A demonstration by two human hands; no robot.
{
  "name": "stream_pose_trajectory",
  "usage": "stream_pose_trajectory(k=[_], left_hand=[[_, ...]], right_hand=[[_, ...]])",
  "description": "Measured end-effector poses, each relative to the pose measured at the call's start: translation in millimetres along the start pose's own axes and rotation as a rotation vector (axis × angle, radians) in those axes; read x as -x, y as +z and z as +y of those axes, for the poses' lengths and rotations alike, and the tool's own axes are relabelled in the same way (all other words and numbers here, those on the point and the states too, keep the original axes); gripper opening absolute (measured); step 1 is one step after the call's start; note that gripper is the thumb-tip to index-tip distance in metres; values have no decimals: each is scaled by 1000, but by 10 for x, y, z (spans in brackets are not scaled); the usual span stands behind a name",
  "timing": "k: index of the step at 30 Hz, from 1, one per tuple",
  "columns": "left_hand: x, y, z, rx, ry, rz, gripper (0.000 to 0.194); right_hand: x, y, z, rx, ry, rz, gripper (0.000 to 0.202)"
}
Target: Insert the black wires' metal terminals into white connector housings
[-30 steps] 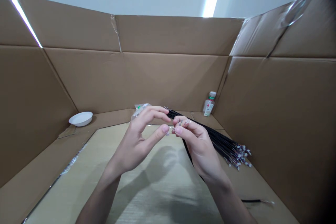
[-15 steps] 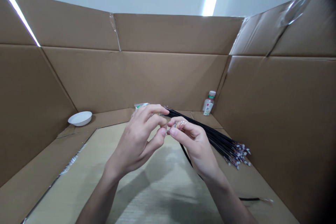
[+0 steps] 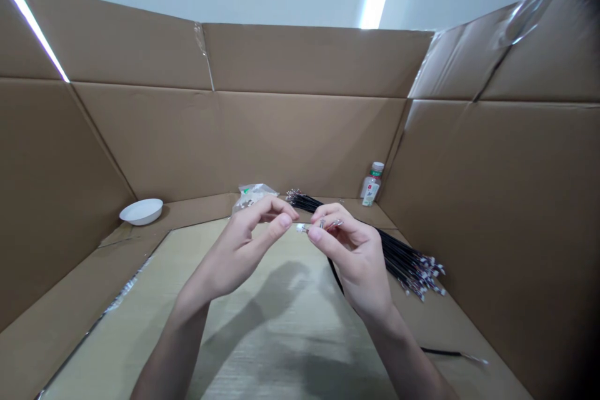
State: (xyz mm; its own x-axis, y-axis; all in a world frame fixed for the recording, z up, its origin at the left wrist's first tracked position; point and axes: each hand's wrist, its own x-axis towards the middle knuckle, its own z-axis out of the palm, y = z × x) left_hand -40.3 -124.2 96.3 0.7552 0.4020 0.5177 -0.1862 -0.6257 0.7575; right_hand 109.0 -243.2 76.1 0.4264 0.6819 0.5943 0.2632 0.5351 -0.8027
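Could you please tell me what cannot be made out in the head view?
In the head view:
White connector: too small for detail.
Thin wires: partly hidden by the right hand.
Black cable bundle: middle hidden behind the right hand.
Bottle label: lettering too small.

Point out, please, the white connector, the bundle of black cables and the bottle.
White connector (image 3: 300, 228), head view: on its white housing.
Bundle of black cables (image 3: 399, 255), head view: on the black sheaths.
Bottle (image 3: 371, 190), head view: on its label.
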Motion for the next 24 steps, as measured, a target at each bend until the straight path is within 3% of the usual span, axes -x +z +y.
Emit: stream_pose_trajectory(k=[6, 15, 24], left_hand=[[-37, 41, 0, 208, -82, -49, 15], [-96, 143, -69, 516, -149, 80, 20], [-137, 210, -154, 615, -174, 66, 27]], right_hand=[[-6, -4, 37, -122, 55, -22, 21], [-29, 15, 20, -265, 214, 0, 19], [-23, -8, 42, -275, 175, 32, 21]])
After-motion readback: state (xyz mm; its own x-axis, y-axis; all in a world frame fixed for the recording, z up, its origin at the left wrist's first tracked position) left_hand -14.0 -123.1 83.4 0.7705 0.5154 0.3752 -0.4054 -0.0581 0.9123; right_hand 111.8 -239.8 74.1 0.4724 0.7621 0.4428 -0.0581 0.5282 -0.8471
